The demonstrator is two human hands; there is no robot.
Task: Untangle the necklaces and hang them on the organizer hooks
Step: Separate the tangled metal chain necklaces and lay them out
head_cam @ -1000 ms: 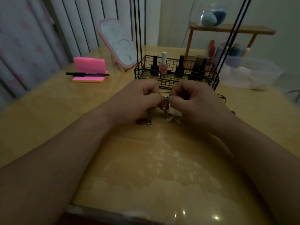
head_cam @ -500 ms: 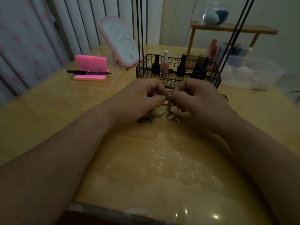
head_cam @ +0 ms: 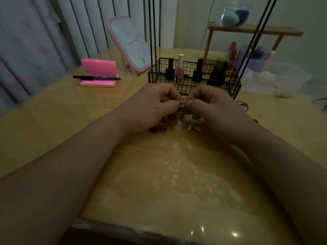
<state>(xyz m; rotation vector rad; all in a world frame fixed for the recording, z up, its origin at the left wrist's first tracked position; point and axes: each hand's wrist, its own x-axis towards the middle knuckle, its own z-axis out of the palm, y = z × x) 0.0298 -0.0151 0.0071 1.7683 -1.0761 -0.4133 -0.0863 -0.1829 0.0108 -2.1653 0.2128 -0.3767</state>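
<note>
Both hands, left (head_cam: 152,108) and right (head_cam: 210,105), pinch tangled necklaces (head_cam: 182,105) between curled fingers (head_cam: 174,103), pendants dangling beneath onto the surface (head_cam: 159,174).

**Low light, soft detail, wide-angle bend**

Light level low throughout; colours muted, grey cast. Tabletop (head_cam: 53,124) glossy: three small glare spots (head_cam: 234,234) near the bottom edge, pale mottled sheen (head_cam: 185,174) across the middle. Shadow under the wrists faint, diffuse. Necklaces (head_cam: 182,105) smeared, links not resolvable. Curtain (head_cam: 17,50) at left edge blurred. Shelf (head_cam: 254,30) at back soft. Black rods (head_cam: 152,32) splay outward; left forearm (head_cam: 53,183) and right forearm (head_cam: 292,183) stretched at the lower corners.
</note>
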